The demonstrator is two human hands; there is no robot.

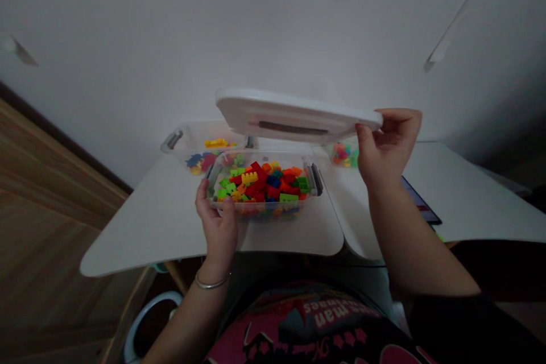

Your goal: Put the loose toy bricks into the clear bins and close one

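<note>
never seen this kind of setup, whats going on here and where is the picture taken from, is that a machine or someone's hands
There is no machine here, just a person. One camera worn on their head looks forward and down, so this is roughly their own view. On the white desk sits a clear plastic tub of colourful plastic building bricks, with another clear tub behind it. The left hand holds the near tub at its corner, and the right hand holds up a white lid.
</note>
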